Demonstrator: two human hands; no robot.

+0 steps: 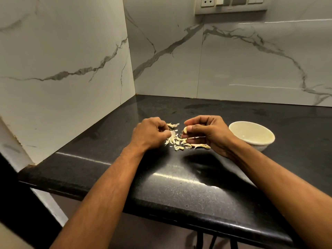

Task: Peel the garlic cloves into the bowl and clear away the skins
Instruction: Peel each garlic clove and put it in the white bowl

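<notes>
A black stone counter (161,186) runs into a corner of white marble wall (62,51), with a switch plate (231,5) high on the back wall. Between the two hands lies a loose heap of garlic skins (175,140), with a few more pieces (200,146) trailing toward the right wrist. The left hand (150,133) is curled almost closed at the heap's left edge; whether it holds anything I cannot tell. The right hand (208,131) pinches a garlic clove (185,130) between thumb and fingers, just above the skins. A cream bowl (251,136) stands just right of that hand, upright; its visible inside looks bare.
</notes>
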